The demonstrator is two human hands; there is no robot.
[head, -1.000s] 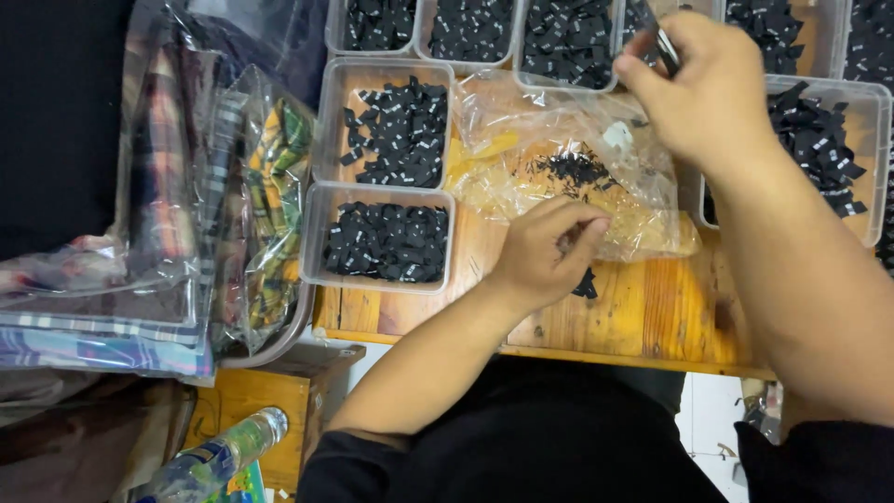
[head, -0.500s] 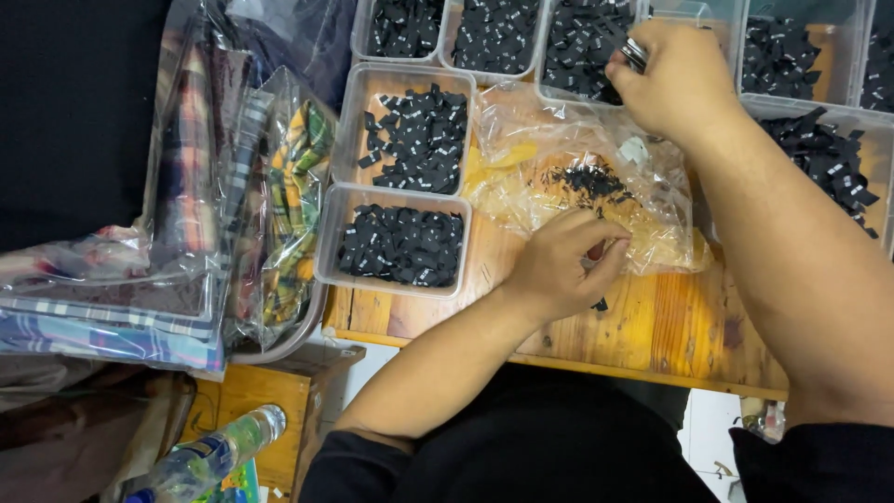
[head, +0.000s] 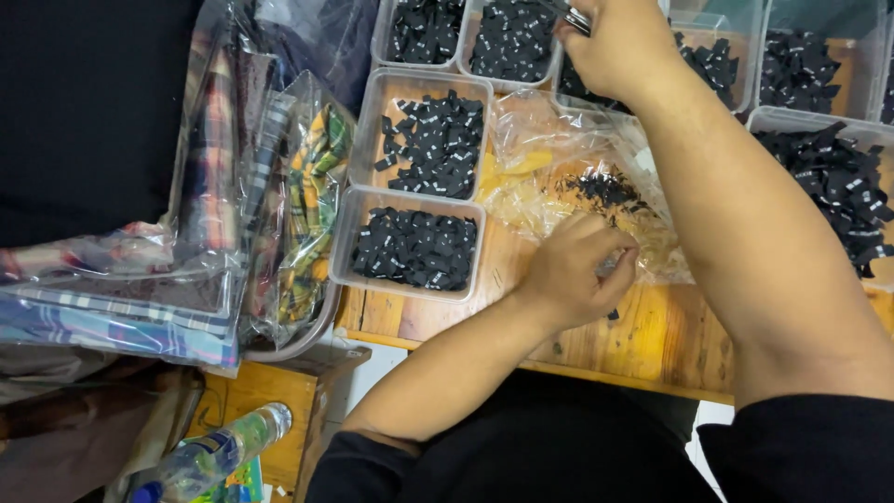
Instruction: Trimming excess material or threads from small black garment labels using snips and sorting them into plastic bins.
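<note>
My left hand [head: 579,268] rests on the wooden table [head: 652,340], fingers curled at the edge of a crinkled clear plastic bag [head: 559,182] that holds a small heap of black tags [head: 605,191]; whether it pinches a tag I cannot tell. My right hand [head: 619,42] reaches over the far row of clear tubs and grips a slim metal tool [head: 570,15] at the top edge of view. A tub of black tags [head: 414,244] sits just left of my left hand, another tub [head: 430,135] behind it.
More clear tubs of black tags line the back [head: 512,37] and right [head: 833,177]. Folded patterned fabrics in clear bags [head: 233,224] are stacked at the left. A plastic bottle [head: 209,456] lies below, by a small wooden stool [head: 270,391].
My right hand has moved left along the far row of tubs with the tool. My left hand has stayed at the plastic bag's edge.
</note>
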